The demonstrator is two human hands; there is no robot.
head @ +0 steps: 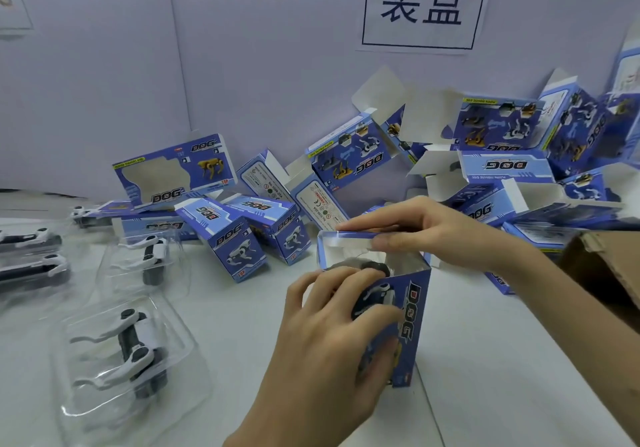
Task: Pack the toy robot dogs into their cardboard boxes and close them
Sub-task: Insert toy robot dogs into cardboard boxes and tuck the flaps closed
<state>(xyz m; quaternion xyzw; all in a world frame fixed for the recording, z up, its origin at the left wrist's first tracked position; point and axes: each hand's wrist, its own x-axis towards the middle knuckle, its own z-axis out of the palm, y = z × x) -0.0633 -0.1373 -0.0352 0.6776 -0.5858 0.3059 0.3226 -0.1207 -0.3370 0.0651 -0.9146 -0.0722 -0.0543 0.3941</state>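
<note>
One box (412,311) stood upright at the middle of the worktop (485,360), its top open and a dog (375,296) already inside, showing through the window. The left hand (329,336) had its fingers (349,282) curled round the box's front. The right hand (429,235) pinched the top flap (343,239) between thumb and straight fingers. The thin card would likely be light and easily creased, so it was best steadied by its walls and folded along the flap's score. At least four more dogs in clear shells (135,353) lay to the left, the far ones blurred. Two closed boxes (239,242) leaned behind. The pile (502,156) of open boxes was too jumbled to count.
</note>
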